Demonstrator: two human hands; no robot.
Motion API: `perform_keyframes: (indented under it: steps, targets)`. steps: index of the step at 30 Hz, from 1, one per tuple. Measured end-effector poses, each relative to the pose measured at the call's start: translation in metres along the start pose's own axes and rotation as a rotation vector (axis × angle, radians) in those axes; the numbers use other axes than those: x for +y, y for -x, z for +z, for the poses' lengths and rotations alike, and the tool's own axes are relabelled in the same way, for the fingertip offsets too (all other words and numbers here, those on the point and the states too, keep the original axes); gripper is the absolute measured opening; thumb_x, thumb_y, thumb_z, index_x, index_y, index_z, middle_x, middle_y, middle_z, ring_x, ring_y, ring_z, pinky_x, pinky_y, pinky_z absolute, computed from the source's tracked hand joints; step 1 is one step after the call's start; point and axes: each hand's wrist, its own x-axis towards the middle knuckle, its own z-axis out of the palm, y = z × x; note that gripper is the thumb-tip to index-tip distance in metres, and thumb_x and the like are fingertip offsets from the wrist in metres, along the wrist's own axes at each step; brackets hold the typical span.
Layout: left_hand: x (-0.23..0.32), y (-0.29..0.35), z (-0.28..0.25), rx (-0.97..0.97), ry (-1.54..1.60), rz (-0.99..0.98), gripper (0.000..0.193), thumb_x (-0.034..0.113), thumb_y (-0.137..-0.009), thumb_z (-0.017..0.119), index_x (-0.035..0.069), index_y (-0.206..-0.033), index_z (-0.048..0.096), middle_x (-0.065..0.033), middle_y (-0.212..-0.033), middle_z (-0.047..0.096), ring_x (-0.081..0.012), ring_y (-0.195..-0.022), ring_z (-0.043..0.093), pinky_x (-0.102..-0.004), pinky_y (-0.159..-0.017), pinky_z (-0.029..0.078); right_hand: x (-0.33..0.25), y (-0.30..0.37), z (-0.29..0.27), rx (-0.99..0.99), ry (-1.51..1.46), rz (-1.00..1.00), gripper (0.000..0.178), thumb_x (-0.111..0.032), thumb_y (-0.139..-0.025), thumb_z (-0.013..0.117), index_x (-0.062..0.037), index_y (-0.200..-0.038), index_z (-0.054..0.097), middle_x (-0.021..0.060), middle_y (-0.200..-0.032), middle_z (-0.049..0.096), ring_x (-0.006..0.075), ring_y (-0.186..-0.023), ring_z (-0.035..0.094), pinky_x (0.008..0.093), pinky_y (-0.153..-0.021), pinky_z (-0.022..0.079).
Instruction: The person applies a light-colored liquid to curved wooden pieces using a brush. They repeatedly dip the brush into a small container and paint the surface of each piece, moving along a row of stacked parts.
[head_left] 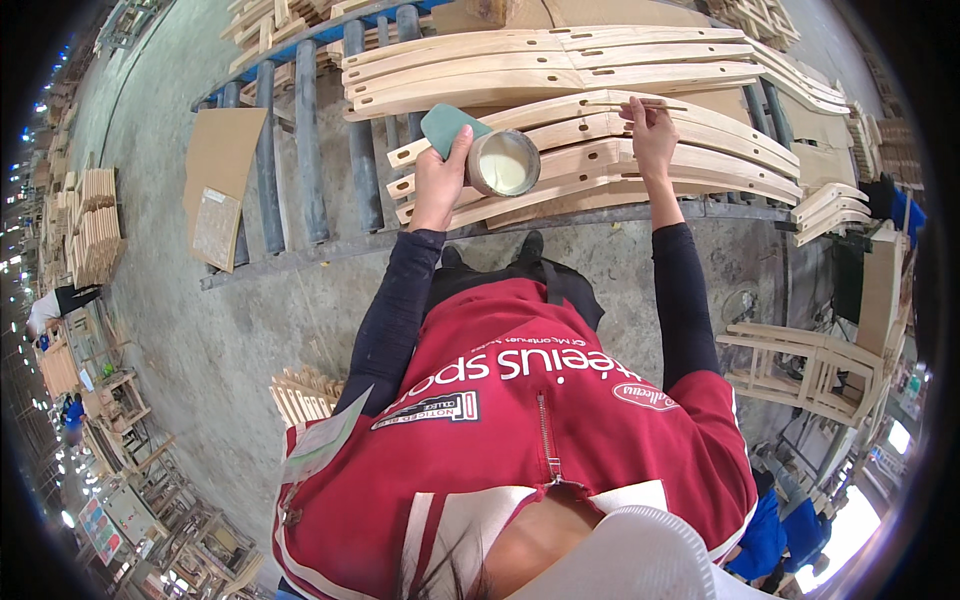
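My left hand (440,185) is closed on a round can of cream-coloured liquid (505,165), its open top facing up. A flat green piece with rounded corners (452,128) sticks out past the thumb of that hand; how it is held is partly hidden. My right hand (652,140) pinches a thin stick (660,106), held roughly level over slotted, curved wooden rails (590,160). These pale rails lie side by side in front of me, with oval slots cut near their ends and middles. The can hangs over their left part and hides some of it.
Farther off, another group of slotted rails (560,65) lies on the roller conveyor (310,140). A brown cardboard sheet (222,145) rests on the rollers at left. Short curved wooden pieces (832,210) sit at the right end, and a wooden chair frame (800,370) stands on the right.
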Motion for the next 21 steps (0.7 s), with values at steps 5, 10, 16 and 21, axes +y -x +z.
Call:
perform_keyframes:
  steps: [5, 10, 16, 21]
  targets:
    - [0.003, 0.005, -0.006, 0.012, 0.014, -0.044, 0.036, 0.038, -0.094, 0.064, 0.002, -0.099, 0.069, -0.0021, -0.088, 0.068, -0.0072, -0.071, 0.064, -0.0247, -0.061, 0.055, 0.007, -0.002, 0.006, -0.009, 0.016, 0.005, 0.024, -0.022, -0.097, 0.061, 0.0018, -0.098, 0.062, 0.0116, -0.087, 0.073, 0.0172, -0.080, 0.073, 0.0252, -0.064, 0.056]
    - [-0.001, 0.005, -0.008, 0.035, 0.007, -0.042, 0.037, 0.038, -0.094, 0.063, 0.002, -0.097, 0.070, -0.0022, -0.085, 0.067, -0.0077, -0.069, 0.062, -0.0249, -0.058, 0.053, 0.012, -0.005, 0.008, 0.014, -0.006, 0.002, 0.025, -0.022, -0.097, 0.061, 0.0022, -0.099, 0.062, 0.0113, -0.088, 0.073, 0.0166, -0.080, 0.072, 0.0253, -0.065, 0.056]
    - [0.003, 0.009, -0.006, 0.037, 0.014, -0.041, 0.037, 0.038, -0.094, 0.064, 0.002, -0.097, 0.070, -0.0025, -0.083, 0.067, -0.0080, -0.066, 0.062, -0.0246, -0.054, 0.053, 0.014, -0.011, 0.015, 0.030, -0.023, -0.007, 0.028, -0.024, -0.095, 0.063, 0.0044, -0.096, 0.065, 0.0120, -0.084, 0.073, 0.0170, -0.079, 0.073, 0.0272, -0.068, 0.057]
    - [0.003, 0.010, -0.007, 0.047, 0.011, -0.050, 0.036, 0.038, -0.094, 0.064, 0.002, -0.097, 0.069, -0.0018, -0.082, 0.067, -0.0072, -0.066, 0.062, -0.0243, -0.055, 0.053, 0.023, -0.017, 0.012, 0.046, 0.066, -0.031, 0.028, -0.024, -0.095, 0.063, 0.0040, -0.096, 0.065, 0.0106, -0.084, 0.074, 0.0164, -0.077, 0.073, 0.0273, -0.067, 0.056]
